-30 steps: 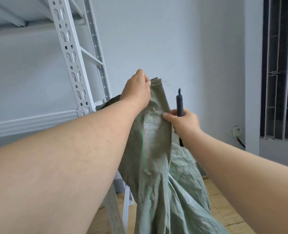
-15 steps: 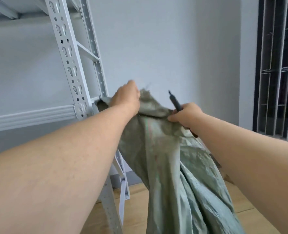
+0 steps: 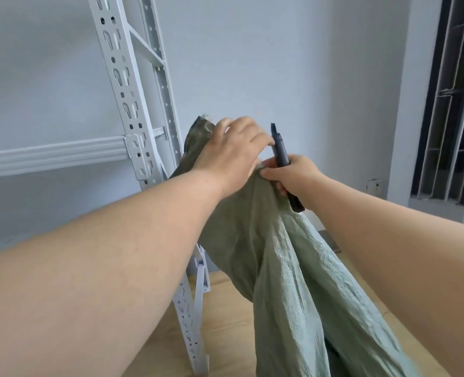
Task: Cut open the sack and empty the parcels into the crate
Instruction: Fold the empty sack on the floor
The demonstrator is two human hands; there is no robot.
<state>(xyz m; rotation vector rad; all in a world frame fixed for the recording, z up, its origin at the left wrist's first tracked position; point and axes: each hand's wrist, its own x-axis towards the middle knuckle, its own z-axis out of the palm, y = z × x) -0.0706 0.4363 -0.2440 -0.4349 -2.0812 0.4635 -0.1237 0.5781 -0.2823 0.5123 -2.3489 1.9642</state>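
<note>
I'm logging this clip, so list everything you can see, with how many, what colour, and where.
sack: one, green woven, centre, hanging from both hands
cutter: one, dark, in right hand, tip up
shelving rack: one, pale grey metal, left
wall socket: one, white, right wall, low
window grille: one, dark, far right
floor: light wood, bottom
left hand: gripping the sack's top
right hand: holding cutter and sack edge
</note>
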